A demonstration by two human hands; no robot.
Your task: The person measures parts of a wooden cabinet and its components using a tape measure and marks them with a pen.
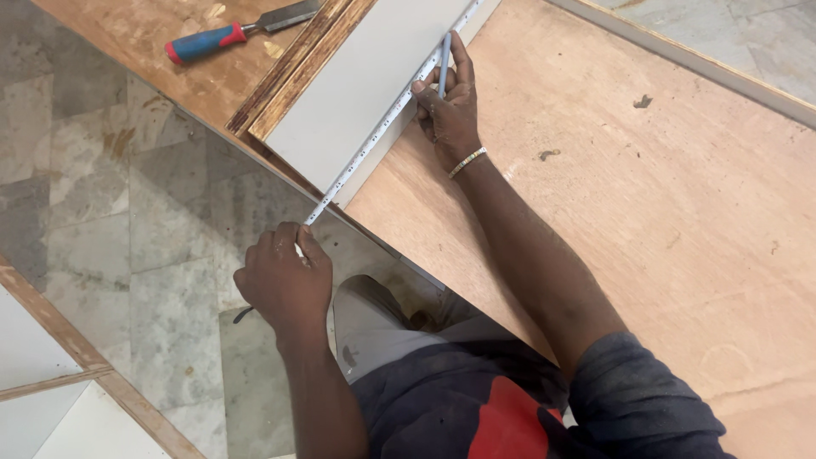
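Observation:
A white tape measure blade (374, 143) runs diagonally along the near edge of a pale grey board (357, 85) that lies on a plywood sheet (646, 195). My left hand (285, 280) is closed around the tape measure's case, off the table edge and above the floor. My right hand (449, 106) rests on the plywood beside the grey board's edge. It holds a grey pencil (444, 64) upright against the tape.
A chisel (242, 30) with a red and blue handle lies on the plywood at the top left. Marble floor tiles (127, 212) spread to the left. White framed panels (51, 374) lie at the bottom left. Another board edge (697, 59) crosses the top right.

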